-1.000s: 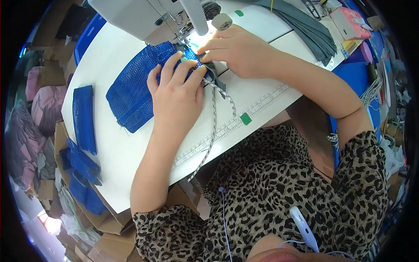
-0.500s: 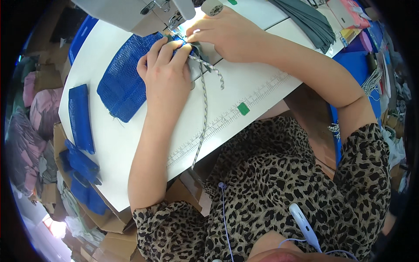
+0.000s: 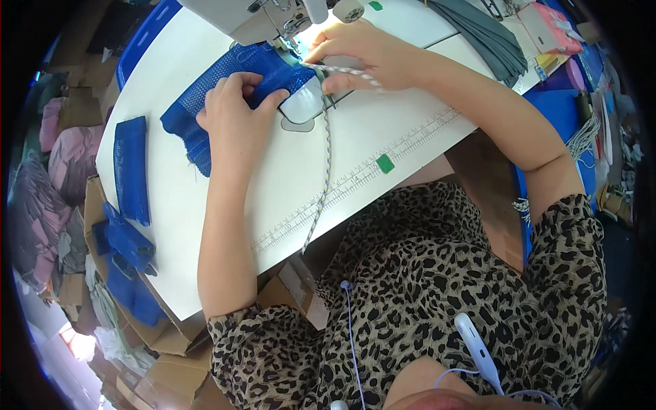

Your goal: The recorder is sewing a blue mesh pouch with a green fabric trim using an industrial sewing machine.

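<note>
A piece of blue mesh fabric [image 3: 205, 85] lies on the white machine table, its right end beneath the lit needle area of a sewing machine [image 3: 256, 20]. My left hand [image 3: 236, 113] is on the fabric's near edge, thumb apart from the curled fingers, and the cloth bulges up between them. Close to the needle, on its right, my right hand [image 3: 365, 55] has bent fingers; what they pinch is hidden in the glare. A light patterned cord [image 3: 326, 147] hangs over the table's front edge, and a cord end crosses in front of the right hand.
A folded blue mesh strip [image 3: 131, 171] lies at the table's left. More blue pieces [image 3: 130, 249] hang over a cardboard box [image 3: 167, 335] below. Dark grey strips [image 3: 478, 41] are fanned out at the far right. A printed ruler [image 3: 355, 179] runs along the front edge, near a green patch [image 3: 386, 163].
My left hand has moved away from the needle and slightly down, its thumb spreading. The fabric has shifted and bunched up. The cord end now crosses my right hand, which has opened out slightly.
</note>
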The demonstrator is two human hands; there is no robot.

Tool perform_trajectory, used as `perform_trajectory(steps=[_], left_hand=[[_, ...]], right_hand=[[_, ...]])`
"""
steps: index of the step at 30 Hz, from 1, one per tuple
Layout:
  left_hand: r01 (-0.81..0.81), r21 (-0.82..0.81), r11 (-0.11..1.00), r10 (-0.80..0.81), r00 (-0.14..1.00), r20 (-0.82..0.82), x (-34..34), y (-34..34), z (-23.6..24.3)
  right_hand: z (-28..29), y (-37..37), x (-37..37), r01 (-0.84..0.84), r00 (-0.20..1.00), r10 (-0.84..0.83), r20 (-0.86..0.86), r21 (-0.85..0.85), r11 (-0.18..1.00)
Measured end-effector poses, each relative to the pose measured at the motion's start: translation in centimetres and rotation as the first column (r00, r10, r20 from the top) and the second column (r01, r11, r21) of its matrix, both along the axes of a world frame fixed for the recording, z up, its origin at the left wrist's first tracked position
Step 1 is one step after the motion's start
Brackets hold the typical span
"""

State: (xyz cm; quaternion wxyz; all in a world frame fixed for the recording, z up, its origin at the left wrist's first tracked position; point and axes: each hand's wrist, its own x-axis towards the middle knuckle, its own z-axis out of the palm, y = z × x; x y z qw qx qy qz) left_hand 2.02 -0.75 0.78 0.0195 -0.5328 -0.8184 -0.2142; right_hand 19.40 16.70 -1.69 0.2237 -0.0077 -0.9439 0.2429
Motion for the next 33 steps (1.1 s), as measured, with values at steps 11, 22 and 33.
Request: perform_trajectory(steps=[11, 22, 33], left_hand=[[0.55, 0.038, 0.835, -0.428, 0.69, -0.584, 0.1, -2.4, 0.1], [0.57, -0.047, 0.82, -0.561, 0.785, -0.263, 0.8, -0.1, 1.8], [0.49, 0.265, 0.831, -0.462, 0.872, -0.163, 0.9, -0.3, 0.7]], right_hand=[[0.7, -1.3, 0.9, -0.265, 0.964, 0.266, 0.011, -0.044, 0.963], [1.7, -0.6, 1.5, -0.239, 0.967, 0.242, 0.081, -0.04, 0.97], [1.9, -1.8, 1.0, -0.104, 0.995, 0.096, 0.043, 0.313, 0.944]])
